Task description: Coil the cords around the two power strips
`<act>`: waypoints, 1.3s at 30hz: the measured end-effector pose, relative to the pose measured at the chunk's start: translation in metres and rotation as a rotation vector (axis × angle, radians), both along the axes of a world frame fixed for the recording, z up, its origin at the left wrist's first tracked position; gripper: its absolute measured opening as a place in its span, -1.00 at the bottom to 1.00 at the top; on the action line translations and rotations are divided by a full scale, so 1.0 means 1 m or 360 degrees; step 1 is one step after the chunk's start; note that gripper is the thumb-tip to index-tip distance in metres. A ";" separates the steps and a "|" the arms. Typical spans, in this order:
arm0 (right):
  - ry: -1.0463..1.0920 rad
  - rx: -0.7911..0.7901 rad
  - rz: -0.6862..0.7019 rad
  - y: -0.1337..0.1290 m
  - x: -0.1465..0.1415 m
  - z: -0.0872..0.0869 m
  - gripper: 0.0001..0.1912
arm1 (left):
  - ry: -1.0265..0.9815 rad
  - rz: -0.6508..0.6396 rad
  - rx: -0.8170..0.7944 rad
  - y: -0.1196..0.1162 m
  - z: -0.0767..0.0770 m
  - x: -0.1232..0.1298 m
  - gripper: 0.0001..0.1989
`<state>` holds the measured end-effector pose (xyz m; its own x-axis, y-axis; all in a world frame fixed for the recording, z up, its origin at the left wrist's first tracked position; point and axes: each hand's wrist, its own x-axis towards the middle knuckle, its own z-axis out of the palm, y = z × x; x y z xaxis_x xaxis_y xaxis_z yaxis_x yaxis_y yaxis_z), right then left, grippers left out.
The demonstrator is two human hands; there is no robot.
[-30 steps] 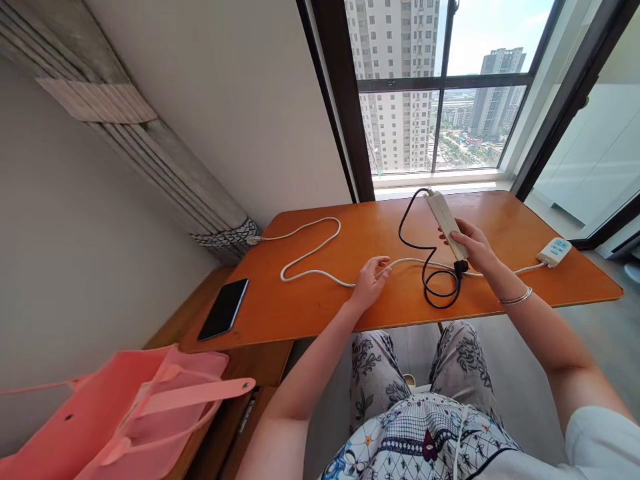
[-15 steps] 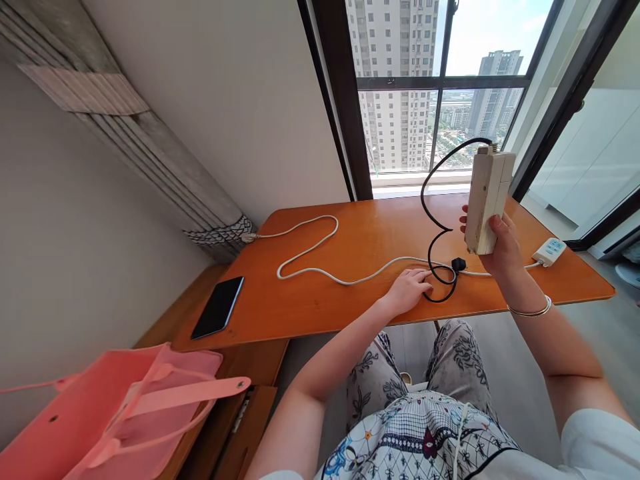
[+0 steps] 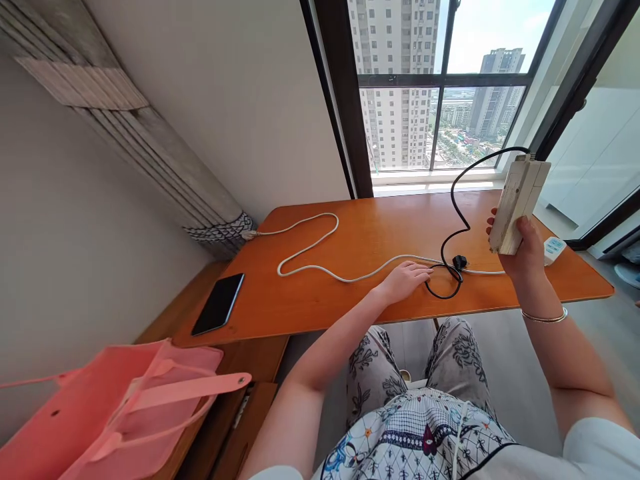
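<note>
My right hand is raised above the right part of the table, wrapped round an off-white power strip. The strip stands nearly upright, and its sockets do not show. From its top end a black cord curves down to a tangled loop on the tabletop. A black plug lies beside that loop. My left hand rests on the table with fingers stretched out, its fingertips at the left side of the black loop. Whether they touch the cord I cannot tell.
A white extension cord winds across the orange-brown table to a white socket block, partly behind my right hand. A dark tablet lies at the left. A pink bag stands lower left; a window is behind.
My right hand has moved right with the power strip, drawing the black cord along. The black loop has shifted slightly, and my left hand's fingers lie straighter.
</note>
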<state>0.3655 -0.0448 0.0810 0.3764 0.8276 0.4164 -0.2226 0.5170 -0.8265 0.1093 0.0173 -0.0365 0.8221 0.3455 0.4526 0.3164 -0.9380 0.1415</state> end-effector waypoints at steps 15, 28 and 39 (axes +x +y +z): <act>-0.0862 -0.0033 -0.0283 -0.001 0.053 -0.044 -0.27 | -0.1528 0.0614 0.0352 -0.013 0.099 -0.068 -0.76; -0.2371 -0.0326 -0.0483 -0.030 0.142 -0.062 -0.45 | -0.0853 0.1398 0.0134 0.027 0.106 -0.206 -0.87; -0.2868 -0.1040 -0.0700 -0.051 0.242 -0.075 -0.50 | -0.1323 0.1386 -0.0772 0.027 0.097 -0.221 -0.63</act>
<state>0.6077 -0.0962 0.0055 0.1228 0.9707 0.2064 0.9903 -0.1336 0.0388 -0.1118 0.0438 0.0600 -0.2194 0.8923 0.3946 0.4462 -0.2679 0.8539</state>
